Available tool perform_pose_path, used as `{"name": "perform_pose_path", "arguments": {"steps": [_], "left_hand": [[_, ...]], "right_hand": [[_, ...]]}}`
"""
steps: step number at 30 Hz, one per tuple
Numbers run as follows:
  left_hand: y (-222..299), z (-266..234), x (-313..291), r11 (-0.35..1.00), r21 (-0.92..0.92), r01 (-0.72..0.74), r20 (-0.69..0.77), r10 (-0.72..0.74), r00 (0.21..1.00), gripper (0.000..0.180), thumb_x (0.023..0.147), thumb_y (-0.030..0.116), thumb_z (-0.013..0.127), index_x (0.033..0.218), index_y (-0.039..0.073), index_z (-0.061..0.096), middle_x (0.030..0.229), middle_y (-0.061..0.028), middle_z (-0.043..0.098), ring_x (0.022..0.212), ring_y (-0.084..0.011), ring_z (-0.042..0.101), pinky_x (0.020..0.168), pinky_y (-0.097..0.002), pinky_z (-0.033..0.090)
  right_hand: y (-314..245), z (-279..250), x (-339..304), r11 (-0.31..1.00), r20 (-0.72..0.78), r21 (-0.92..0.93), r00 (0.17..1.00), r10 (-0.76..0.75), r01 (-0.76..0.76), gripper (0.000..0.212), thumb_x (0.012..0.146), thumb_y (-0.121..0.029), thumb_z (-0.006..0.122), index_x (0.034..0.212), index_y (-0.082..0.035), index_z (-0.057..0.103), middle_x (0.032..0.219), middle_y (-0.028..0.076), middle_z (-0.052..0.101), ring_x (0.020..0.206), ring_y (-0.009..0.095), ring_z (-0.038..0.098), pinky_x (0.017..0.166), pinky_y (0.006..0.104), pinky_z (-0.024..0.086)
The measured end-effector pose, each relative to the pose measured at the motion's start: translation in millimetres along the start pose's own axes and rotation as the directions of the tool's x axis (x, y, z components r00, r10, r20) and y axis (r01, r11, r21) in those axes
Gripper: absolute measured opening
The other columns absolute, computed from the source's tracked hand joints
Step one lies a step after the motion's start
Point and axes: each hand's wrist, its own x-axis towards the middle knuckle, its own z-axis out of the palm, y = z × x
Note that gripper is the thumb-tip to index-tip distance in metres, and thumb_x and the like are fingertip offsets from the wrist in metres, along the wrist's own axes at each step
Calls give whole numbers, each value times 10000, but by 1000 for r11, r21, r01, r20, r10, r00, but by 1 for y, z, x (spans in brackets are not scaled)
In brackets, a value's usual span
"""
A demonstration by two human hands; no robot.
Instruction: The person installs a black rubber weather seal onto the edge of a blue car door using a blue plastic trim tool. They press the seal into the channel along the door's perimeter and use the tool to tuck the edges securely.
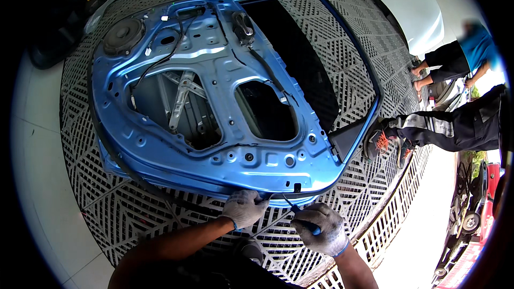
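Observation:
A blue car door (257,168) lies with its bare inner panel facing up, and its near edge is closest to me. At that edge my left hand (245,208), in a grey-white work glove, has its fingers closed on the black rubber seal (278,196) along the rim. Just to the right, my right hand (321,228), gloved the same way, is wrapped round the blue handle of a screwdriver (294,207). The tool's thin shaft points up and left to the door's edge by the seal; whether its tip touches is too small to tell.
Grey slatted floor grating (123,219) lies under the door. A round speaker (124,36) and loose cables are on the panel. At the right stands a person in dark trousers (455,128), with another person in blue (479,48) behind. A white car body part (401,5) is at the upper right.

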Motion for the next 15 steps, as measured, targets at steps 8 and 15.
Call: {"name": "perform_pose_path", "arguments": {"steps": [8, 15], "left_hand": [[-10, 6, 3, 997, 25, -70, -59, 71, 996, 519, 1032, 555, 752, 891, 58, 805, 769, -122, 768, 745, -285, 749, 783, -444, 589], [-8, 5, 0, 997, -10, -82, -42, 82, 996, 495, 1037, 529, 739, 917, 53, 802, 794, -134, 784, 755, -296, 764, 783, -458, 602]], "right_hand": [[5, 19, 4, 985, 257, -21, 953, -160, 171, 406, 826, -148, 969, 1188, -140, 785, 1062, 73, 687, 915, 286, 758, 731, 421, 650], [15, 12, 15, 964, 482, -16, 847, -225, 265, 402, 858, -171, 918, 1235, -121, 786, 1128, 73, 730, 1080, 242, 744, 926, 415, 645]]}}
